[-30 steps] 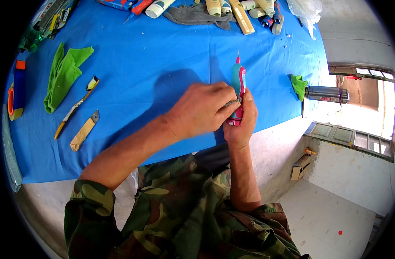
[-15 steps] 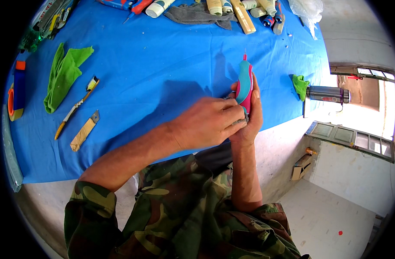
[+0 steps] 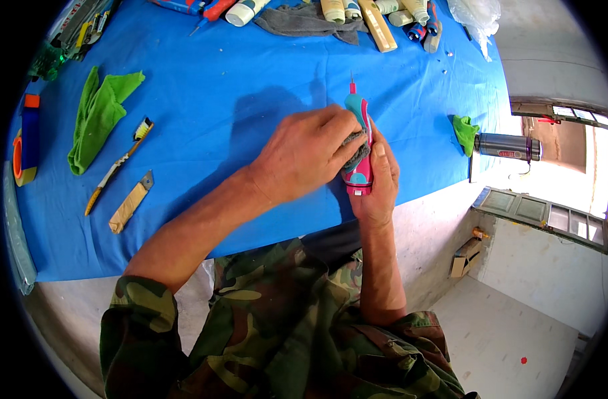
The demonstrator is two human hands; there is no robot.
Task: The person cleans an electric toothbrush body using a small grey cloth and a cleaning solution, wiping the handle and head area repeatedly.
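Note:
My right hand (image 3: 380, 179) grips a pink and teal electric toothbrush handle (image 3: 359, 175), which stands nearly vertical in the picture with its thin metal shaft at the top and no brush head on it. My left hand (image 3: 310, 149) pinches a grey cloth (image 3: 355, 147) against the middle of the handle, from the left. Its fingertips are partly hidden in the cloth. To the left on the blue-covered table (image 3: 204, 106) lie a green cloth (image 3: 98, 123), a manual toothbrush (image 3: 118, 166) and a scraper blade with a wrapped handle (image 3: 129, 205).
Tubes (image 3: 334, 10), a dark grey cloth (image 3: 304, 25), tools and a plastic bag (image 3: 473, 20) line the far edge. A steel flask (image 3: 506, 146) lies by a small green cloth (image 3: 465, 135) at the right edge. A blue-orange object (image 3: 28, 139) sits far left.
The handle has moved a little left and turned to show more pink. My left hand and the grey cloth have moved up along it.

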